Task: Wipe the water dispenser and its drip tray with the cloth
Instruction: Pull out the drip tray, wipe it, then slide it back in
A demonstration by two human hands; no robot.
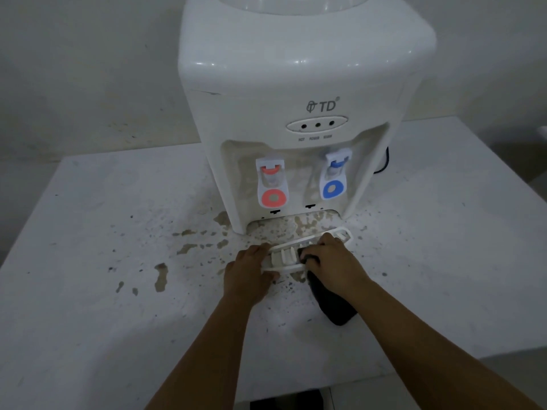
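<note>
The white tabletop (88, 291) carries brown dried stains (161, 276) across its left and centre area, densest just in front of the dispenser base.

The left hand (247, 273) is at the near centre of the tabletop. Its fingers (260, 250) are curled round the left end of the white plastic drip tray (284, 257) and grip it. The drip tray is out of its slot and is held tilted, just in front of the dispenser, with its ribbed side toward the camera.

The white plastic countertop water dispenser (296, 84) stands at the far centre of the tabletop, against the pale wall (74, 69). Its front recess holds a red-marked tap (272, 184) on the left and a blue-marked tap (334, 179) on the right. Three indicator lamps (317, 124) sit above the recess. The back of the recess and the open tray slot (296, 223) at the base show brown residue.

The right hand (331, 261) lies on the right part of the drip tray. Its fingers (328, 241) are curled round a dark cloth (331, 303) and press it against the tray. The remaining length of the cloth hangs below the hand toward the near side, down to the tabletop.

A dark cable (384, 164) is visible at the right rear of the dispenser.
</note>
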